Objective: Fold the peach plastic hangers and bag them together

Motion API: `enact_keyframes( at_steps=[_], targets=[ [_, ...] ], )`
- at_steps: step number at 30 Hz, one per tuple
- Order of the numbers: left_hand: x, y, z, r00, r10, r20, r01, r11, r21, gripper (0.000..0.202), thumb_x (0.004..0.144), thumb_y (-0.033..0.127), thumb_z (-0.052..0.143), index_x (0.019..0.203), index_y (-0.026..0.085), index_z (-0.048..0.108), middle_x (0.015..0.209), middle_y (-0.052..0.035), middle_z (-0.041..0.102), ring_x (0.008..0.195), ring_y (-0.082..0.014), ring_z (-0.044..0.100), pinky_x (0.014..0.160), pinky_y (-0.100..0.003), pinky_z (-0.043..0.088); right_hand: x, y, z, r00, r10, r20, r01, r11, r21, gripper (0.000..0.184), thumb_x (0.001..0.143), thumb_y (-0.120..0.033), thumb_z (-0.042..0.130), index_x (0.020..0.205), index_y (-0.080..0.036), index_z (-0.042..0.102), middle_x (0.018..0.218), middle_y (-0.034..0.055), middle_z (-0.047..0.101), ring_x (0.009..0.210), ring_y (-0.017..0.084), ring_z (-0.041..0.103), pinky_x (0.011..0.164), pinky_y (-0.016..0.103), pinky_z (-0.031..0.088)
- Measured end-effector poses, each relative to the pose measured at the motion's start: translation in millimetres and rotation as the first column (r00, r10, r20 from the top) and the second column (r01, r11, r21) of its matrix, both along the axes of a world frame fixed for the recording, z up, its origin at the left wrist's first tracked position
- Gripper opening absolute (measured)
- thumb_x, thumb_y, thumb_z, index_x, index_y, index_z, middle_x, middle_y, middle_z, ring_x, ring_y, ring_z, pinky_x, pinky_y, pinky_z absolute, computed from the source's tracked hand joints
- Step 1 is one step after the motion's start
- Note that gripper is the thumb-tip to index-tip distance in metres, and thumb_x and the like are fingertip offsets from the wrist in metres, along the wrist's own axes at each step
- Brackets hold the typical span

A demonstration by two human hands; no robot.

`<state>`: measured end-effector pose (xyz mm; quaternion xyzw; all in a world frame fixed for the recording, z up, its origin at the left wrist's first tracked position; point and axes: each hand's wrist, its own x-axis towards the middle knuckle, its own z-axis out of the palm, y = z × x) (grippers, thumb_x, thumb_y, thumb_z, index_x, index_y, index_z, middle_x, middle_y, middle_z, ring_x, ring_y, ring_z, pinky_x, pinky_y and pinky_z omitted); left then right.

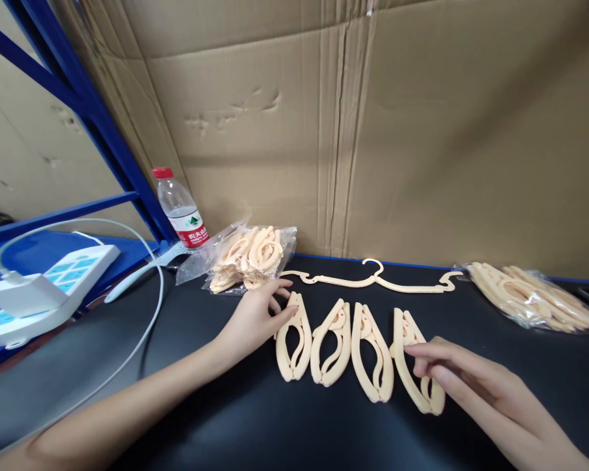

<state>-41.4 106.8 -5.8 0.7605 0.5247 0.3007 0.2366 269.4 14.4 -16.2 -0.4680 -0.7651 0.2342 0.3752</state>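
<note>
Several folded peach plastic hangers lie in a row on the black table (255,425). My left hand (255,317) rests with fingers stretched out, its fingertips touching the leftmost folded hanger (293,340). My right hand (476,383) lies flat with fingers extended over the rightmost folded hanger (412,360). Two more folded hangers (356,343) sit between them. Behind the row, one unfolded hanger (373,278) lies spread out flat.
A clear bag of folded hangers (245,255) lies at the back left, another bag (530,294) at the right. A water bottle (180,209) stands beside a blue rack post (93,118). A white power strip (44,288) and cable sit left. Cardboard (373,131) walls the back.
</note>
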Motion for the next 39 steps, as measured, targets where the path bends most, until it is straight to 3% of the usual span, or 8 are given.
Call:
enact_keyframes(
  at_steps=[3, 5, 9, 11, 16, 28, 33, 39],
  targets=[
    [0.6, -12.2, 5.1, 0.983, -0.031, -0.181, 0.050, 0.994, 0.102, 0.029, 0.088, 0.035, 0.054, 0.109, 0.016, 0.061, 0.097, -0.0089, 0.066, 0.075, -0.0189, 0.063, 0.063, -0.029, 0.053, 5.7, 1.2, -2.2, 0.993, 0.057, 0.106, -0.072, 0.986, 0.148, 0.025, 0.094, -0.025, 0.048, 0.115, -0.027, 0.062, 0.096, 0.0048, 0.069, 0.087, 0.018, 0.067, 0.074, 0.025, 0.057],
    [2.7, -25.3, 8.8, 0.953, -0.112, -0.283, 0.161, 0.975, 0.153, 0.030, 0.091, 0.034, 0.050, 0.112, 0.016, 0.061, 0.108, -0.0113, 0.064, 0.094, -0.0236, 0.063, 0.080, -0.035, 0.054, 7.5, 1.3, -3.0, 0.974, 0.071, 0.215, -0.122, 0.965, 0.231, 0.032, 0.094, -0.022, 0.048, 0.125, -0.026, 0.057, 0.108, 0.0072, 0.068, 0.100, 0.021, 0.065, 0.084, 0.030, 0.056],
    [9.3, -54.1, 5.1, 0.843, -0.311, -0.439, 0.410, 0.900, 0.150, 0.065, 0.086, 0.048, 0.057, 0.143, 0.023, 0.039, 0.150, -0.0130, 0.037, 0.137, -0.0371, 0.031, 0.110, -0.055, 0.029, 3.0, -0.5, -1.1, 0.863, 0.098, 0.496, -0.261, 0.927, 0.271, 0.053, 0.091, -0.029, 0.056, 0.142, -0.023, 0.043, 0.133, 0.0104, 0.058, 0.122, 0.028, 0.054, 0.097, 0.042, 0.051],
    [12.4, -63.0, -1.7, 0.822, -0.344, -0.454, 0.425, 0.901, 0.088, 0.079, 0.083, 0.056, 0.057, 0.149, 0.026, 0.026, 0.156, -0.0118, 0.023, 0.142, -0.0389, 0.021, 0.112, -0.060, 0.019, -1.7, -1.8, 1.3, 0.804, 0.140, 0.578, -0.327, 0.916, 0.232, 0.065, 0.087, -0.038, 0.061, 0.145, -0.021, 0.038, 0.140, 0.0122, 0.049, 0.128, 0.033, 0.048, 0.098, 0.047, 0.050],
    [21.2, -61.8, -11.9, 0.748, -0.455, -0.484, 0.502, 0.864, -0.037, 0.075, 0.089, 0.055, 0.049, 0.151, 0.026, 0.020, 0.158, -0.0121, 0.013, 0.143, -0.0397, 0.010, 0.111, -0.066, 0.009, -7.0, -3.5, 5.5, 0.744, 0.276, 0.609, -0.386, 0.921, 0.055, 0.075, 0.085, -0.050, 0.062, 0.147, -0.019, 0.033, 0.148, 0.0156, 0.034, 0.134, 0.036, 0.036, 0.103, 0.054, 0.042],
    [60.9, -35.6, -20.4, 0.770, -0.320, -0.552, 0.434, 0.897, 0.086, 0.069, 0.092, 0.056, 0.042, 0.149, 0.022, 0.026, 0.156, -0.0179, 0.020, 0.143, -0.0402, 0.009, 0.109, -0.066, 0.014, 19.0, 19.7, -3.0, 0.738, 0.249, 0.627, -0.312, 0.950, -0.009, 0.072, 0.094, -0.051, 0.046, 0.152, -0.020, 0.016, 0.158, 0.0107, 0.015, 0.145, 0.029, 0.010, 0.115, 0.055, 0.017],
    [60.4, -36.9, -15.4, 0.782, -0.327, -0.531, 0.477, 0.862, 0.171, 0.070, 0.091, 0.047, 0.047, 0.151, 0.022, 0.020, 0.158, -0.0126, 0.016, 0.144, -0.0382, 0.006, 0.111, -0.065, 0.011, 12.6, 22.9, 0.2, 0.773, 0.134, 0.620, -0.273, 0.953, 0.134, 0.062, 0.096, -0.045, 0.045, 0.148, -0.015, 0.030, 0.151, 0.0147, 0.034, 0.141, 0.027, 0.026, 0.115, 0.051, 0.024],
    [70.7, -44.6, -2.9, 0.618, -0.585, -0.525, 0.734, 0.668, 0.121, 0.075, 0.088, 0.046, 0.053, 0.150, 0.018, 0.021, 0.155, -0.0125, 0.027, 0.144, -0.0350, 0.013, 0.113, -0.063, 0.003, 3.3, 48.9, 6.1, 0.838, 0.039, 0.544, -0.260, 0.905, 0.335, 0.030, 0.093, -0.016, 0.044, 0.117, -0.014, 0.061, 0.115, 0.0118, 0.063, 0.116, 0.024, 0.051, 0.102, 0.046, 0.041]
  ],
)
